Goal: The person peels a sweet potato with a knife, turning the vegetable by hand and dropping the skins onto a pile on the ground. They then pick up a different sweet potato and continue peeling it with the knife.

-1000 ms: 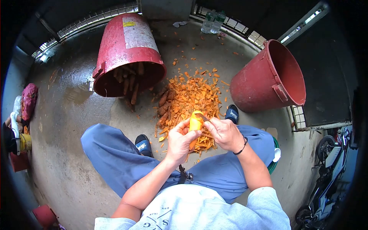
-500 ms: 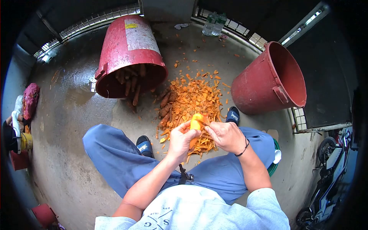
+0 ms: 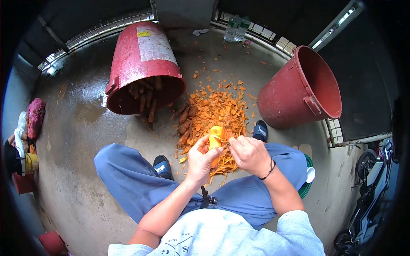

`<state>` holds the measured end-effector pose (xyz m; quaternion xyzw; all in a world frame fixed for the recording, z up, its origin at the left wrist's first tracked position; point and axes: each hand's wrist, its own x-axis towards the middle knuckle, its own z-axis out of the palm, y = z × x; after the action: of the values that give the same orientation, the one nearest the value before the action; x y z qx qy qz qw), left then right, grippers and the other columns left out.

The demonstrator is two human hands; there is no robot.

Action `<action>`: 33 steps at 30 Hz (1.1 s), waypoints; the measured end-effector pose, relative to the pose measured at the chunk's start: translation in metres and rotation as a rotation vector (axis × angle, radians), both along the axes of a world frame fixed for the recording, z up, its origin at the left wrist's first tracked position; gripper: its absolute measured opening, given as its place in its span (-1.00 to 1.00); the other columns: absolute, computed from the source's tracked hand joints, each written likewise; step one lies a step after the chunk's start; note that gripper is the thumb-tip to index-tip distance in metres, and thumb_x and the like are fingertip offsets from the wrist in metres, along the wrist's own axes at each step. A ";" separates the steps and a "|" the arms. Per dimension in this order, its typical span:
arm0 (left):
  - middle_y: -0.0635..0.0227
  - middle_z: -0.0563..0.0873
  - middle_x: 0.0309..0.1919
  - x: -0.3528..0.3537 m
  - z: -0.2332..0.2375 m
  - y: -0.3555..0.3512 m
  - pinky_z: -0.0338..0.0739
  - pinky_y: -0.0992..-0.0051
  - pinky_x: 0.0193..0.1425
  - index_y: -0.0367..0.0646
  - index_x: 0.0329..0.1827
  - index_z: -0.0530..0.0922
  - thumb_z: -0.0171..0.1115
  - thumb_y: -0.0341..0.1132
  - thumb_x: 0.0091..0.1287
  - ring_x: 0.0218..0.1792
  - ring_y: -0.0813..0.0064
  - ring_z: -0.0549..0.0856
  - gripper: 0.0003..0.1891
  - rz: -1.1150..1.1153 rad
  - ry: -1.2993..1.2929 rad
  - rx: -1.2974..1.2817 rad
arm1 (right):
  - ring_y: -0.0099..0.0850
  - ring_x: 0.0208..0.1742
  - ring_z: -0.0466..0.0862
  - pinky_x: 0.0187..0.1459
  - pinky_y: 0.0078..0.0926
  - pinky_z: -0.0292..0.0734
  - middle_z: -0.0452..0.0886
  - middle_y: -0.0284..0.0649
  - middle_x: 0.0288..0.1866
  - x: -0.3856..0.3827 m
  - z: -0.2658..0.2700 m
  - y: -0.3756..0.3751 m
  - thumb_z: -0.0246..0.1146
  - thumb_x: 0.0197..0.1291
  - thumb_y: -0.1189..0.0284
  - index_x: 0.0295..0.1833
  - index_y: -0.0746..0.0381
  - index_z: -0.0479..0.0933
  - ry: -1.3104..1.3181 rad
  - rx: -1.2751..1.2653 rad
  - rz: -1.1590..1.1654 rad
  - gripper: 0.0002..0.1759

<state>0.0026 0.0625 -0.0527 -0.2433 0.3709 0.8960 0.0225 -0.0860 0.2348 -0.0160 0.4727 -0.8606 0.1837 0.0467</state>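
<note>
**Carrot mostly bare, right hand just off it**

The left hand (image 3: 200, 161) grips a bright carrot (image 3: 216, 142) above the peelings (image 3: 213, 112), its upper end exposed and stripped of skin. The right hand (image 3: 251, 155) is beside it with a gap between, so those fingers press on no part of the carrot; they are clenched, seemingly on a small blade (image 3: 229, 144), too small to make out surely. Darker carrots (image 3: 184, 123) lie left of the peelings, near the tipped bucket (image 3: 124, 64).

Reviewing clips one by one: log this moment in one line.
left hand: holds orange root | right hand: beside it, grip contents unclear | peelings: on floor
</note>
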 end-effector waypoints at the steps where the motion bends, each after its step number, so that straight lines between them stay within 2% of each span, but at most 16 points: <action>1: 0.35 0.78 -0.17 0.000 0.001 0.000 0.52 0.68 -0.42 -0.38 0.48 0.39 0.42 -0.52 0.31 -0.32 0.70 0.70 -0.34 0.009 0.002 -0.002 | -0.25 -0.37 0.69 -0.32 -0.30 0.60 0.55 -0.22 -0.38 0.001 0.000 -0.002 0.35 0.30 0.40 -0.06 0.25 0.62 0.039 0.013 0.000 -0.82; 9: 0.35 0.77 -0.17 0.000 -0.005 0.007 0.53 0.72 -0.35 -0.40 0.48 0.40 0.42 -0.54 0.32 -0.34 0.74 0.68 -0.34 0.079 0.041 -0.123 | -0.27 -0.35 0.68 -0.29 -0.31 0.60 0.52 -0.23 -0.39 0.004 -0.003 -0.005 0.31 0.30 0.41 -0.11 0.23 0.57 0.084 0.073 -0.008 -0.85; 12: 0.36 0.77 -0.18 0.002 -0.008 0.004 0.53 0.72 -0.35 -0.40 0.47 0.42 0.42 -0.52 0.32 -0.34 0.74 0.68 -0.36 0.030 0.052 -0.158 | -0.23 -0.32 0.68 -0.28 -0.29 0.58 0.56 -0.18 -0.36 0.005 -0.007 -0.005 0.37 0.24 0.46 -0.01 0.31 0.59 0.010 0.095 -0.018 -0.75; 15: 0.30 0.76 -0.04 -0.002 -0.004 0.003 0.64 0.63 -0.18 -0.40 0.44 0.43 0.42 -0.54 0.29 -0.20 0.66 0.73 -0.37 0.028 -0.003 -0.131 | -0.23 -0.31 0.68 -0.28 -0.29 0.59 0.55 -0.18 -0.37 0.005 -0.008 -0.009 0.35 0.26 0.46 -0.04 0.31 0.58 0.054 0.111 -0.033 -0.79; 17: 0.34 0.75 -0.19 -0.003 0.001 0.000 0.54 0.63 -0.47 -0.39 0.41 0.45 0.41 -0.49 0.29 -0.42 0.69 0.66 -0.40 -0.012 -0.072 -0.184 | -0.20 -0.32 0.69 -0.29 -0.25 0.60 0.56 -0.17 -0.35 0.008 -0.011 -0.011 0.34 0.28 0.49 -0.02 0.31 0.59 0.114 0.079 -0.097 -0.80; 18: 0.34 0.75 -0.19 -0.002 -0.001 -0.001 0.54 0.63 -0.47 -0.39 0.41 0.45 0.41 -0.49 0.29 -0.42 0.69 0.66 -0.40 -0.011 -0.072 -0.184 | -0.20 -0.32 0.69 -0.29 -0.25 0.60 0.56 -0.17 -0.35 0.008 -0.007 -0.011 0.34 0.28 0.49 -0.02 0.31 0.59 0.114 0.079 -0.096 -0.80; 20: 0.36 0.72 -0.29 -0.003 -0.007 -0.002 0.38 0.62 -0.65 -0.36 0.41 0.45 0.41 -0.44 0.29 -0.57 0.69 0.56 -0.39 -0.018 -0.121 -0.129 | -0.15 -0.35 0.72 -0.31 -0.20 0.65 0.62 -0.14 -0.33 0.005 0.004 -0.010 0.34 0.30 0.46 -0.03 0.30 0.61 0.041 -0.102 -0.163 -0.81; 22: 0.34 0.72 -0.28 -0.002 -0.004 0.002 0.40 0.62 -0.63 -0.35 0.41 0.44 0.41 -0.43 0.29 -0.58 0.68 0.57 -0.39 -0.020 -0.109 -0.098 | -0.10 -0.36 0.73 -0.33 -0.22 0.63 0.67 -0.09 -0.32 0.001 0.003 -0.012 0.34 0.35 0.46 -0.09 0.32 0.63 -0.050 -0.252 -0.191 -0.86; 24: 0.32 0.73 -0.26 -0.002 -0.004 0.003 0.43 0.61 -0.61 -0.35 0.42 0.44 0.41 -0.42 0.29 -0.59 0.66 0.58 -0.38 -0.045 -0.096 -0.071 | -0.14 -0.43 0.70 -0.37 -0.33 0.57 0.68 -0.06 -0.39 -0.003 -0.001 -0.007 0.33 0.41 0.43 -0.13 0.33 0.63 -0.408 -0.342 -0.317 -0.85; 25: 0.31 0.73 -0.25 -0.002 -0.006 0.003 0.43 0.60 -0.61 -0.34 0.43 0.43 0.41 -0.43 0.29 -0.60 0.65 0.58 -0.38 -0.037 -0.066 -0.014 | -0.35 -0.51 0.62 -0.40 -0.43 0.50 0.63 -0.16 -0.49 -0.006 -0.004 -0.004 0.36 0.42 0.39 -0.13 0.31 0.63 -0.524 -0.333 -0.386 -0.82; 26: 0.29 0.74 -0.25 -0.003 -0.007 0.004 0.44 0.59 -0.61 -0.33 0.43 0.42 0.41 -0.43 0.29 -0.60 0.64 0.58 -0.37 -0.029 -0.035 0.046 | -0.35 -0.51 0.62 -0.40 -0.43 0.50 0.63 -0.16 -0.49 -0.009 -0.010 -0.001 0.36 0.42 0.39 -0.13 0.31 0.63 -0.521 -0.333 -0.400 -0.82; 27: 0.26 0.76 -0.13 0.000 -0.006 -0.001 0.55 0.61 -0.46 -0.33 0.44 0.42 0.43 -0.47 0.27 -0.44 0.62 0.69 -0.35 -0.077 -0.018 0.110 | -0.44 -0.51 0.58 -0.40 -0.46 0.49 0.60 -0.21 -0.51 -0.013 -0.015 -0.002 0.40 0.40 0.36 -0.12 0.31 0.62 -0.658 -0.452 -0.438 -0.79; 28: 0.26 0.76 -0.13 -0.002 -0.006 0.002 0.55 0.61 -0.46 -0.33 0.44 0.42 0.43 -0.47 0.27 -0.44 0.62 0.69 -0.35 -0.086 -0.014 0.114 | -0.53 -0.51 0.54 -0.40 -0.48 0.48 0.57 -0.27 -0.54 -0.015 -0.017 -0.002 0.44 0.37 0.34 -0.12 0.30 0.62 -0.793 -0.573 -0.470 -0.76; 30: 0.31 0.75 -0.08 -0.002 -0.006 0.007 0.50 0.67 -0.50 -0.37 0.50 0.36 0.44 -0.46 0.31 -0.38 0.70 0.66 -0.31 -0.050 0.049 -0.002 | -0.61 -0.50 0.53 -0.40 -0.49 0.49 0.56 -0.34 -0.53 -0.014 -0.007 0.000 0.50 0.31 0.28 -0.07 0.30 0.62 -0.815 -0.543 -0.500 -0.68; 32: 0.30 0.75 -0.05 -0.002 -0.007 0.011 0.55 0.64 -0.44 -0.37 0.51 0.35 0.46 -0.47 0.31 -0.34 0.69 0.67 -0.29 -0.073 0.061 -0.057 | -0.58 -0.51 0.56 -0.40 -0.50 0.51 0.59 -0.32 -0.52 -0.008 0.004 -0.005 0.53 0.27 0.24 -0.04 0.30 0.62 -0.641 -0.351 -0.467 -0.62; 33: 0.28 0.76 -0.06 -0.002 -0.008 0.015 0.56 0.61 -0.43 -0.35 0.52 0.35 0.45 -0.45 0.33 -0.36 0.66 0.67 -0.29 -0.053 0.094 -0.071 | -0.52 -0.52 0.59 -0.38 -0.47 0.54 0.61 -0.28 -0.52 -0.007 0.000 -0.006 0.53 0.25 0.28 0.02 0.31 0.63 -0.638 -0.408 -0.409 -0.61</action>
<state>0.0001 0.0776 -0.0609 -0.1914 0.4095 0.8918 0.0201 -0.0928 0.2285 -0.0157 0.1931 -0.8539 0.4741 -0.0940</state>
